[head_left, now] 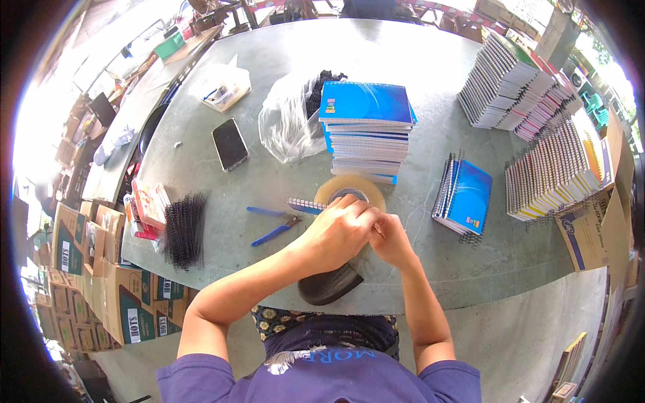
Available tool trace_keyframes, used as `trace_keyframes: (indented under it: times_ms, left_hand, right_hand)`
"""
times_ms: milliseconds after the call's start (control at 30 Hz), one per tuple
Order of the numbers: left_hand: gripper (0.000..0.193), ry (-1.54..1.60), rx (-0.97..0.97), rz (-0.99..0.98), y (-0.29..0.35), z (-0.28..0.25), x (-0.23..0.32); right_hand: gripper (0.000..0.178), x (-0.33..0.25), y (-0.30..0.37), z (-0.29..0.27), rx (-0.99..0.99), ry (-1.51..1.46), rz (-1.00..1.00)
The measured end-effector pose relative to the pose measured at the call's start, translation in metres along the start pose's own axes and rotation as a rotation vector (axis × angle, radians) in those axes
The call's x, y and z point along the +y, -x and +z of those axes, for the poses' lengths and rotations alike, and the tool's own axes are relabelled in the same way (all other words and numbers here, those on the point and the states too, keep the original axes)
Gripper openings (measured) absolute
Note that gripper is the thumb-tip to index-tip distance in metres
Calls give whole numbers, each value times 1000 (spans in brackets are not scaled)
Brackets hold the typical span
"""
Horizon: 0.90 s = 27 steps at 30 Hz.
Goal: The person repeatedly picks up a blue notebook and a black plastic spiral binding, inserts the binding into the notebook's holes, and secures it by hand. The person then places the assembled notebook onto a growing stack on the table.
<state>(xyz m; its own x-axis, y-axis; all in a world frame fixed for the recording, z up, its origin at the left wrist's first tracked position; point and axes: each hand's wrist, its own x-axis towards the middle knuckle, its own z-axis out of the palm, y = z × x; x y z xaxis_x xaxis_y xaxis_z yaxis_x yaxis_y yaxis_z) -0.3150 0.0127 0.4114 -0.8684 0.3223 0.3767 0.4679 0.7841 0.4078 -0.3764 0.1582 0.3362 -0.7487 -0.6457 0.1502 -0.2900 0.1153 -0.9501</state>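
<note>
My left hand (336, 228) is closed around a spiral-bound notebook (306, 205), seen nearly edge-on with its coil showing beyond the fingers. Beside it, my right hand (391, 238) has its fingertips pinched together at the notebook's near right end; what sits between them is too small to make out. Just beyond both hands lies a wide roll of clear tape (374, 191), partly hidden by them. Blue-handled pliers (274, 228) rest on the table to the left, jaws toward my left forearm. A dark curved block (329, 285) sits at the table's near edge.
A stack of blue notebooks (368, 144) stands ahead, with a smaller blue pile (467, 195) to its right. Black plastic coils (185, 232), a phone (230, 144), a plastic bag (289, 124) and a white tub (227, 87) occupy the left. Taller notebook stacks (500, 84) line the right.
</note>
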Motion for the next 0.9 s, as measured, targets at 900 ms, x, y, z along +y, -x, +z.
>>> trace_keyframes:
  times_ms: [900]
  left_hand:
    - [36, 249, 65, 24, -4, -11, 19]
  right_hand:
    - [43, -34, 28, -177, 652, 289, 313]
